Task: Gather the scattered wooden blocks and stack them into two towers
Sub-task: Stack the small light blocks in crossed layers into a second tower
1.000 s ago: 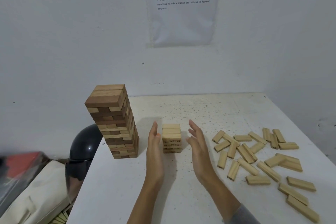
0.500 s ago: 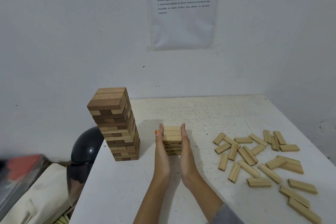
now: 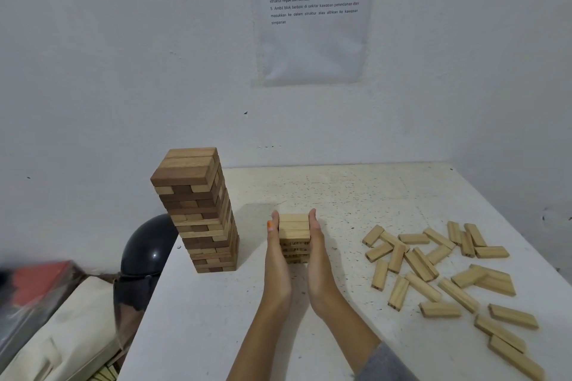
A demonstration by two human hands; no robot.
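Left hand (image 3: pixel 276 260), right hand (image 3: pixel 318 260) — flat against short tower (image 3: pixel 294 230)

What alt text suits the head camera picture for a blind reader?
The left hand and right hand press flat against a short stack of pale blocks on a white table. A taller tower stands left; loose blocks lie right.

Matt pale wooden blocks (image 3: pixel 433 269) (smooth-faced) on a rough, speckled white table (image 3: pixel 356 195); glossy black helmet (image 3: pixel 148 244).
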